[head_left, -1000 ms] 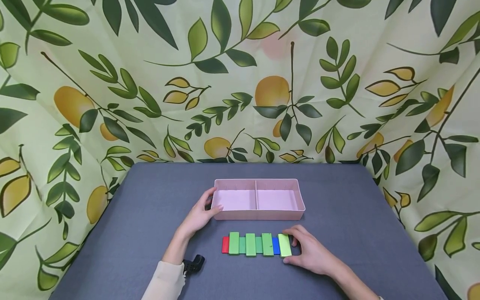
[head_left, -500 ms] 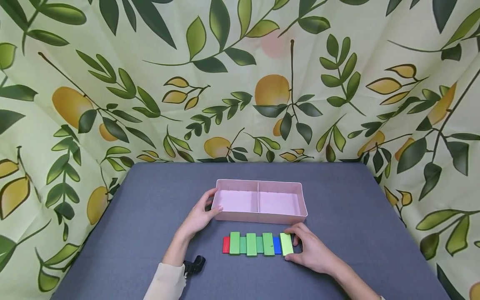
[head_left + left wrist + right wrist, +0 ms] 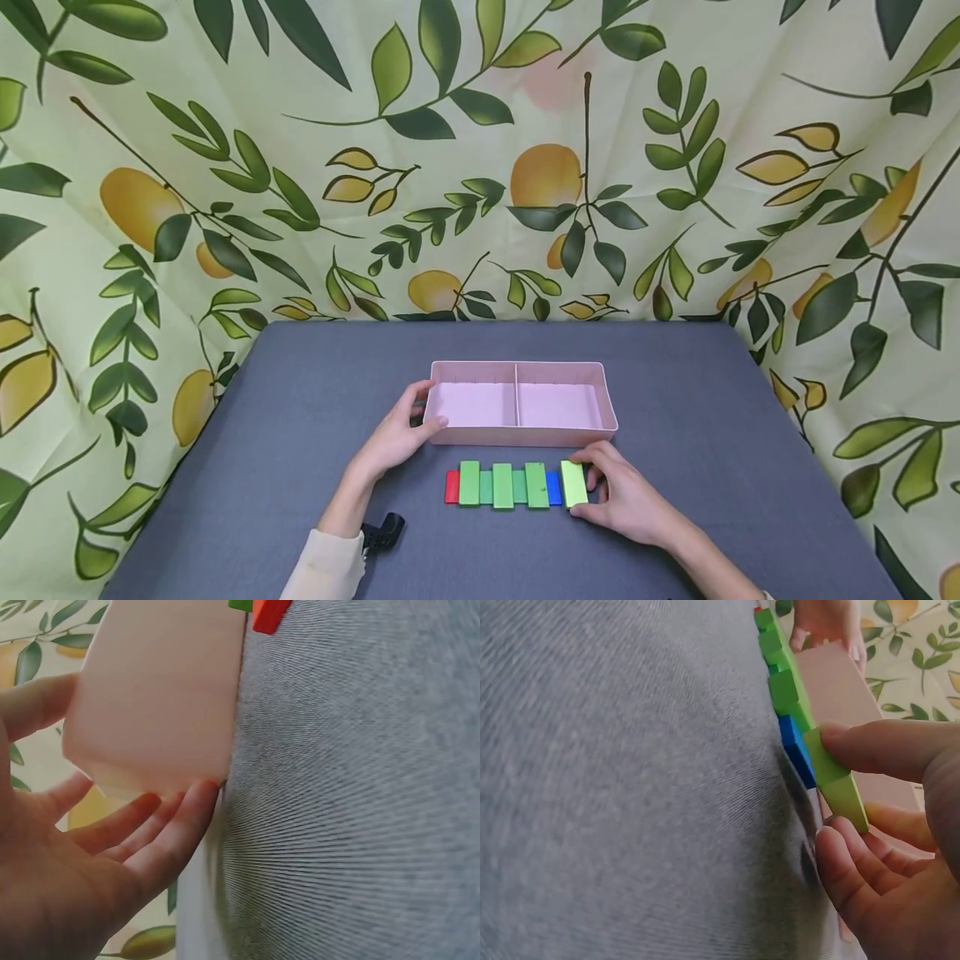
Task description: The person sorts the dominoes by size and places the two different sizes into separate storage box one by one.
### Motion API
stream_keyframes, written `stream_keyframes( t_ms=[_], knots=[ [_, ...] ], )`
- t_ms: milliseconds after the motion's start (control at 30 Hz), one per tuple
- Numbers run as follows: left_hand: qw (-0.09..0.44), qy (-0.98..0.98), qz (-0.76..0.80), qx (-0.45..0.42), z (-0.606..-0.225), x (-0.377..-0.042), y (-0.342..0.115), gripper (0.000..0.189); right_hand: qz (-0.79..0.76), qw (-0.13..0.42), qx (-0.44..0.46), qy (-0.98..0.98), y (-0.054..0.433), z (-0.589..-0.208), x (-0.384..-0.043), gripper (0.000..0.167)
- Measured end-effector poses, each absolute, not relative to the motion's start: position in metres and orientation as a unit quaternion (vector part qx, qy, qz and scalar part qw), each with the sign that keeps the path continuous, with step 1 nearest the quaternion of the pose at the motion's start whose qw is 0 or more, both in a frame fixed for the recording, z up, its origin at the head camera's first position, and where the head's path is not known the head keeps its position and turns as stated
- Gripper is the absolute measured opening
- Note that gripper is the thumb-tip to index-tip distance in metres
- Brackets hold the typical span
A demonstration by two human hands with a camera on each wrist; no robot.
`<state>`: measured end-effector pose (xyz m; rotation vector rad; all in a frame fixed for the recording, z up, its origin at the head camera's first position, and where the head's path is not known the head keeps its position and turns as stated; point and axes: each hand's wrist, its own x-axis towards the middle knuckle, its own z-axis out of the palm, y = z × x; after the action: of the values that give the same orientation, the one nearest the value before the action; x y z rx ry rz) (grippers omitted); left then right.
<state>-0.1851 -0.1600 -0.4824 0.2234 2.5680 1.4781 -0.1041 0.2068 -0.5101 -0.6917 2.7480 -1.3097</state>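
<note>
My left hand (image 3: 393, 437) grips the left end of a two-compartment pink box (image 3: 517, 436), thumb at the front and fingers around the end wall. In the left wrist view, the fingertips lie against that wall (image 3: 157, 697). Below the box runs a row of flat blocks. At its right end, my right hand (image 3: 633, 504) pinches a yellow-green block (image 3: 574, 483) between thumb and fingers. This block stands beside a blue block (image 3: 554, 489), overlapping its edge in the right wrist view. Further left are raised green blocks (image 3: 503, 487), lower teal-green pieces (image 3: 487, 487) and a red block (image 3: 452, 487).
A grey cloth-covered table (image 3: 330, 367) bears everything. A leaf-and-fruit patterned curtain (image 3: 465, 208) hangs behind and at both sides. A black device (image 3: 385, 532) is strapped at the left wrist, next to a cream sleeve (image 3: 326, 567).
The pink box's right end has shifted slightly right and nearer, with the left hand still on it. The yellow-green block in my right hand has moved slightly right and stands straighter.
</note>
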Motion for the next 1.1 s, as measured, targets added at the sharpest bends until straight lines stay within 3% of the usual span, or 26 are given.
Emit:
stream_keyframes(
  t_ms=[433,1100],
  knots=[
    [0.093,0.862,0.489,0.092,-0.483,-0.198,-0.159,0.08,-0.438,-0.025,-0.254,0.862,0.204,-0.484,-0.106,0.06],
    [0.082,0.868,0.483,0.081,-0.485,-0.194,-0.156,0.076,-0.413,-0.068,-0.241,0.876,0.205,-0.439,-0.129,0.062]
  ],
)
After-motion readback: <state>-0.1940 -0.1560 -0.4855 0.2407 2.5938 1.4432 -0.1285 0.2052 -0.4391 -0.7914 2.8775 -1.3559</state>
